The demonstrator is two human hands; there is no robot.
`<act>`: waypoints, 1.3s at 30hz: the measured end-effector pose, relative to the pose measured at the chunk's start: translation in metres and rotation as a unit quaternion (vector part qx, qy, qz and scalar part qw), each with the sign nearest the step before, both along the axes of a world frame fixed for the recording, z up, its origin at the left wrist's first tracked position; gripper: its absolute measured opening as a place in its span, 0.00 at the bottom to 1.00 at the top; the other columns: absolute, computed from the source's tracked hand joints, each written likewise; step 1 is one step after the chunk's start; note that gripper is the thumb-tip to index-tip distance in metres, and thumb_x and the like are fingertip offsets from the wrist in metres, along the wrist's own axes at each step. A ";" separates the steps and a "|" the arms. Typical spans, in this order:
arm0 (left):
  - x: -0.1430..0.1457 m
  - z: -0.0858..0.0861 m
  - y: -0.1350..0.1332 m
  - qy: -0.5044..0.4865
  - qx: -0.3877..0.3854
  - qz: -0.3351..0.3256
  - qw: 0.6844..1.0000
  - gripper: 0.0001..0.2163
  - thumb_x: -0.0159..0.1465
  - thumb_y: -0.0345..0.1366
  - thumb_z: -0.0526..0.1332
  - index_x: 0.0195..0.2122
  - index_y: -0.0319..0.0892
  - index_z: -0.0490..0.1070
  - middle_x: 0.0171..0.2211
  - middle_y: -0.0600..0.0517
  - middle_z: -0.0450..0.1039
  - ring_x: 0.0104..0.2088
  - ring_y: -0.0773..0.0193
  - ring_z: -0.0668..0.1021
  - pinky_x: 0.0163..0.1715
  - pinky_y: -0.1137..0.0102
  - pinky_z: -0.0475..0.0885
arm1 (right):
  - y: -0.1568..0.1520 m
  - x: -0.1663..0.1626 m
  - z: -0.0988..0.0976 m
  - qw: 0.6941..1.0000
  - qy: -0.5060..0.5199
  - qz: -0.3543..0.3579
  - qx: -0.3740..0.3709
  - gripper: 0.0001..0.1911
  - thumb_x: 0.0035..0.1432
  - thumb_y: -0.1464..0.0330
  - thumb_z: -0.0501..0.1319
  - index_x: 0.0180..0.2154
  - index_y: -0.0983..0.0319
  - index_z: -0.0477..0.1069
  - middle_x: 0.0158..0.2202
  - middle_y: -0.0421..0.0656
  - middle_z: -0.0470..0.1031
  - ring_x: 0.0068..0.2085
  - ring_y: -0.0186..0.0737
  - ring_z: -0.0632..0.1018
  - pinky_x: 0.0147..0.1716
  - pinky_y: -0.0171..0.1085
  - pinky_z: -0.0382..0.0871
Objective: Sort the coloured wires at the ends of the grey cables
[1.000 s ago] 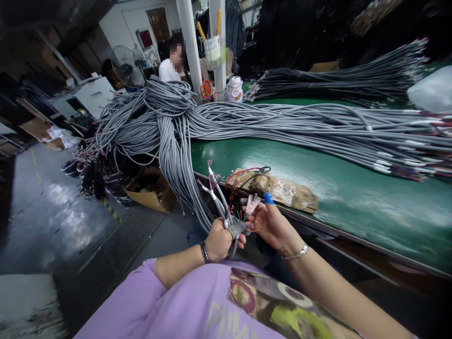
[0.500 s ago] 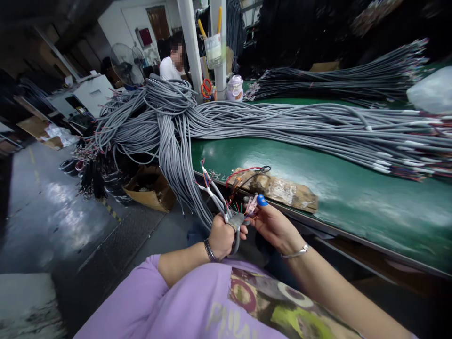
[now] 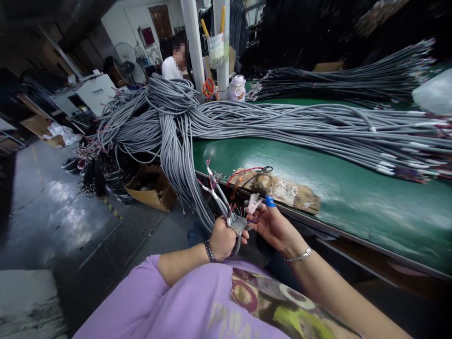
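My left hand (image 3: 222, 240) is closed in a fist around the ends of a few grey cables (image 3: 219, 200), whose stripped coloured wires stick up above it. My right hand (image 3: 275, 228), with a blue cot on one fingertip, pinches a small pale connector (image 3: 253, 204) right beside those wire ends. Both hands hover just off the near edge of the green table (image 3: 318, 183). The held cables run up into a thick grey bundle (image 3: 180, 155) that hangs over the table's left end.
A long mass of grey cables (image 3: 318, 127) lies across the green table, with another bundle (image 3: 339, 75) behind. A taped wooden block (image 3: 282, 188) with red and black wires sits at the table edge. A cardboard box (image 3: 150, 186) stands on the floor. A person (image 3: 173, 63) sits far back.
Both hands have shifted slightly, first up and then back down a little; the right hand's connector stays close to the wire ends. The left grip is unchanged.
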State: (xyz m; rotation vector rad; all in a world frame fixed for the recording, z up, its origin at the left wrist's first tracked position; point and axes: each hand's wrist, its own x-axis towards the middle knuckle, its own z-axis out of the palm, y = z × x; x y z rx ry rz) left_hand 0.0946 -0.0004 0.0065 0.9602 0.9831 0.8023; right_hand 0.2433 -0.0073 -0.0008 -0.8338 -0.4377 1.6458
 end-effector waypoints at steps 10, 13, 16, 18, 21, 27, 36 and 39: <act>-0.014 -0.005 -0.006 0.061 0.044 -0.093 0.993 0.23 0.50 0.57 0.66 0.25 0.38 0.68 0.18 0.52 0.71 0.17 0.69 0.72 0.18 0.74 0.67 | -0.008 0.016 0.015 0.971 -0.171 0.165 0.018 0.17 0.43 0.59 0.74 0.25 0.63 0.71 0.21 0.38 0.72 0.23 0.31 0.70 0.25 0.32 0.64; -0.016 0.001 -0.004 0.064 0.036 -0.176 0.982 0.23 0.47 0.55 0.68 0.25 0.38 0.69 0.18 0.52 0.71 0.18 0.68 0.72 0.20 0.73 0.69 | -0.009 0.014 0.021 0.958 -0.210 0.187 0.048 0.16 0.44 0.61 0.73 0.24 0.64 0.71 0.20 0.38 0.72 0.22 0.29 0.69 0.23 0.31 0.62; -0.019 0.005 0.000 0.084 0.003 -0.268 0.960 0.22 0.44 0.52 0.72 0.25 0.38 0.69 0.18 0.52 0.71 0.18 0.67 0.74 0.20 0.72 0.70 | -0.011 0.010 0.024 0.945 -0.233 0.217 0.078 0.15 0.43 0.60 0.73 0.23 0.64 0.73 0.20 0.37 0.72 0.21 0.28 0.67 0.22 0.30 0.61; -0.020 0.005 0.002 0.090 -0.016 -0.287 0.954 0.22 0.43 0.51 0.73 0.27 0.38 0.70 0.18 0.51 0.72 0.19 0.66 0.74 0.21 0.72 0.71 | -0.012 0.009 0.023 0.945 -0.229 0.217 0.084 0.16 0.43 0.60 0.73 0.23 0.64 0.73 0.19 0.36 0.71 0.21 0.28 0.67 0.21 0.30 0.60; -0.021 0.002 0.004 0.083 -0.018 -0.257 0.963 0.23 0.43 0.51 0.73 0.30 0.37 0.71 0.19 0.51 0.73 0.19 0.66 0.75 0.21 0.72 0.71 | -0.016 0.011 0.015 0.967 -0.193 0.157 0.054 0.17 0.44 0.58 0.72 0.24 0.64 0.73 0.20 0.38 0.72 0.22 0.29 0.69 0.23 0.30 0.63; -0.018 -0.005 0.005 0.050 0.003 -0.110 0.993 0.26 0.44 0.56 0.70 0.28 0.36 0.69 0.20 0.50 0.73 0.19 0.65 0.76 0.21 0.71 0.72 | -0.035 0.016 -0.001 0.992 -0.111 0.066 0.012 0.24 0.44 0.49 0.70 0.33 0.63 0.76 0.32 0.45 0.77 0.29 0.35 0.74 0.30 0.37 0.71; -0.018 -0.004 0.006 0.039 -0.036 -0.130 0.990 0.25 0.44 0.55 0.71 0.27 0.36 0.69 0.19 0.49 0.72 0.20 0.61 0.77 0.20 0.71 0.70 | -0.037 -0.014 0.010 0.974 -0.208 0.015 0.090 0.17 0.45 0.56 0.72 0.25 0.60 0.70 0.21 0.39 0.72 0.23 0.34 0.70 0.25 0.35 0.63; -0.025 -0.003 0.009 0.006 -0.067 -0.170 0.983 0.25 0.42 0.53 0.73 0.27 0.36 0.69 0.20 0.48 0.73 0.20 0.60 0.77 0.21 0.69 0.72 | -0.032 -0.011 0.010 0.970 -0.189 0.076 0.131 0.17 0.47 0.56 0.71 0.26 0.60 0.70 0.21 0.39 0.73 0.24 0.35 0.71 0.27 0.36 0.65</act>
